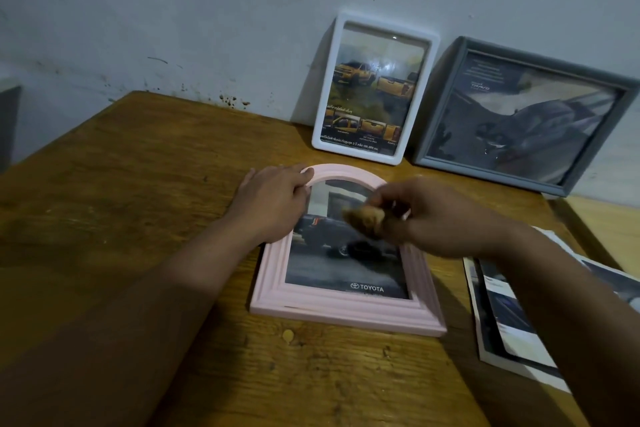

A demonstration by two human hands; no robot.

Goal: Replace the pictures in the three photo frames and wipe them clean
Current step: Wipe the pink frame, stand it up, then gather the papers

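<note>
Head view: pink frame (346,308) lies flat beneath left hand (273,198).

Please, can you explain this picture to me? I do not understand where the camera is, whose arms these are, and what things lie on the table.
There is no machine here. A person wears a camera on the head, so you look down at that person's own arms. On the wooden table lies a pink frame. The left hand rests on its arched top. The right hand holds a small brownish cloth above the glass, in a curled grip. A white frame and a grey frame lean against the wall. Loose printed pages lie at the right.
</note>
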